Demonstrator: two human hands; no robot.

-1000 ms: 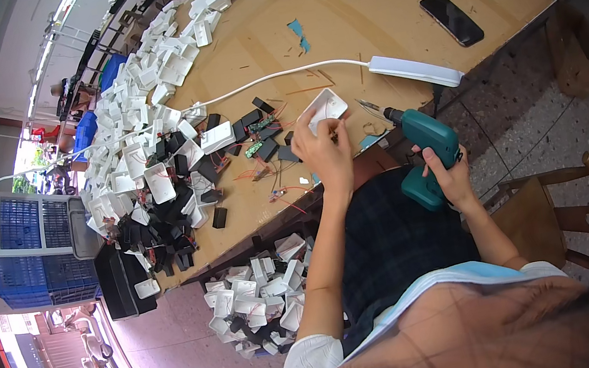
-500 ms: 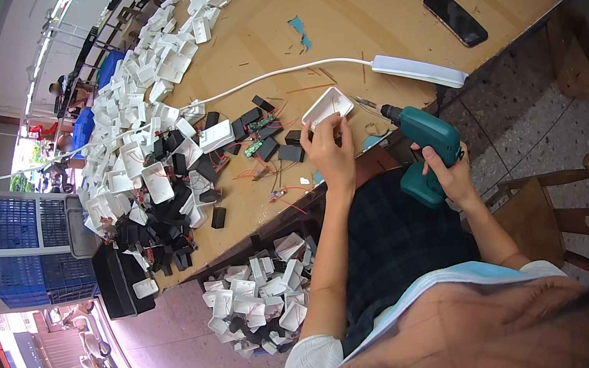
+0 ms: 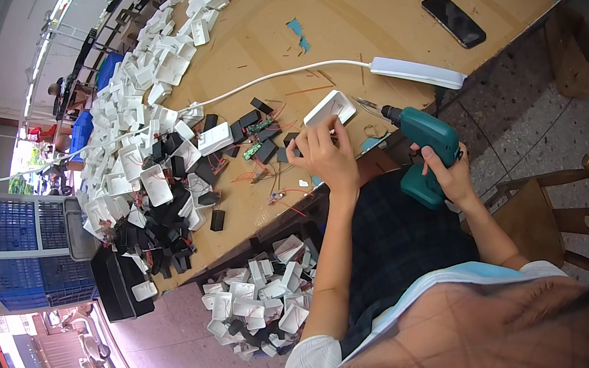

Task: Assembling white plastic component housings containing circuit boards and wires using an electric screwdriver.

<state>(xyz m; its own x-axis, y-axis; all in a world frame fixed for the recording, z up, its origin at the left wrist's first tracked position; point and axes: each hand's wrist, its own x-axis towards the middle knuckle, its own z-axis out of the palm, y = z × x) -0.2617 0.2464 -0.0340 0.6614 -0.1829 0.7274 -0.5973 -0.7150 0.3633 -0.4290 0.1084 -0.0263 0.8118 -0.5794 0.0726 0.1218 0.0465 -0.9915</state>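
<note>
My right hand (image 3: 450, 175) is wrapped round the handle of a green power screwdriver (image 3: 428, 132). The tool's thin bit points up and left, its tip close to the right end of a white plastic casing (image 3: 329, 109). That casing is a shallow open tray lying on the table. Just on the near side of it is my left hand (image 3: 329, 156), fingers bent and spread from the thumb, holding nothing that I can see. Its thumb is beside small black blocks (image 3: 267, 149), near green circuit boards (image 3: 252, 151) with red wires.
White casings (image 3: 170, 68) pile along the table's far left edge. A white power strip (image 3: 418, 73) with a cord and a black phone (image 3: 454, 21) lie to the right. Below the table sits a heap of casings (image 3: 252, 300); a wooden chair (image 3: 551, 227) stands at right.
My left hand has drawn back from the white casing, a little toward me and left, with its thumb moving away from the fingers. The right hand and screwdriver hold still.
</note>
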